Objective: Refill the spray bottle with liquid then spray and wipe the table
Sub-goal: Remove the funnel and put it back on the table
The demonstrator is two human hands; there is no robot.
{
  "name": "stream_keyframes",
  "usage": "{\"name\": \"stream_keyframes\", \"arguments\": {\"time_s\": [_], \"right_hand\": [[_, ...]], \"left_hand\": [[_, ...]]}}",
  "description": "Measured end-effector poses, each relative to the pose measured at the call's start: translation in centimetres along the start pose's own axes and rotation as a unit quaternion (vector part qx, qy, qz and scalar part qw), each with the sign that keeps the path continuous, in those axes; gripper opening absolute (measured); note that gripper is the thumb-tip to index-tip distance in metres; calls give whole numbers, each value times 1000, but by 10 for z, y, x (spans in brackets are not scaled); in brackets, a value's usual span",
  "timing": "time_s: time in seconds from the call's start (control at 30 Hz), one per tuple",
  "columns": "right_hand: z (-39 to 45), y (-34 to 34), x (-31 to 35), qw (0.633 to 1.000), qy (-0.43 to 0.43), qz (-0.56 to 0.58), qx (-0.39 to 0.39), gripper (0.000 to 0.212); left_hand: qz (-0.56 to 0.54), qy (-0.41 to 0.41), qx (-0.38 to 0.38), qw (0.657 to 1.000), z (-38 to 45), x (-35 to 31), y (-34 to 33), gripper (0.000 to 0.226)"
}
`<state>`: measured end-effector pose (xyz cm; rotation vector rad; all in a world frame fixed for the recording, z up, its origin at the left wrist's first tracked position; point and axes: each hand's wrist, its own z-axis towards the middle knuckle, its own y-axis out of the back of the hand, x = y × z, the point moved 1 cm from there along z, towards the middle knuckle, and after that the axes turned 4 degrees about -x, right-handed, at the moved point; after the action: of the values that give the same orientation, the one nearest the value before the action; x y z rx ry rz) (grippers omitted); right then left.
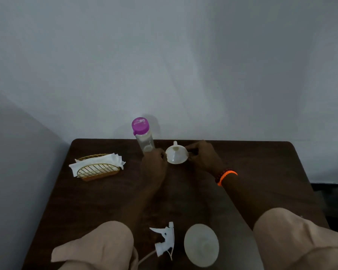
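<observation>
Gripping a white translucent plastic funnel (177,154) from both sides at the frame's centre, the left hand (154,162) pinches its left rim while the right hand (200,155), with orange and dark bead bracelets (225,177) on its wrist, curls its fingers round the right rim. Whether the funnel touches the dark brown wooden table (261,172) cannot be told. Just left of it stands a clear plastic bottle with a purple cap (142,136), touching or just behind the left hand. At centre left sits a gold wire basket of white paper napkins (98,168). Near the bottom edge lie a white trigger sprayer head with its tube (164,240) and, beside it on the right, a pale round translucent bottle (201,245), seen from above.
</observation>
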<state>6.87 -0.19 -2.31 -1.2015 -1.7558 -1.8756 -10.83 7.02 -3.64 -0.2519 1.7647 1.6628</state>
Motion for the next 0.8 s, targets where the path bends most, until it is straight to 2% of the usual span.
{"name": "stream_keyframes", "arguments": {"time_s": [0.67,0.8], "right_hand": [[24,-19,-22,999,-43,-11,5,30],[24,-18,-25,997,-64,-29,22,40]], "left_hand": [[-11,9,-11,1000,6,5,-19,23],[-8,12,-3,1000,4,5,-13,21]]}}
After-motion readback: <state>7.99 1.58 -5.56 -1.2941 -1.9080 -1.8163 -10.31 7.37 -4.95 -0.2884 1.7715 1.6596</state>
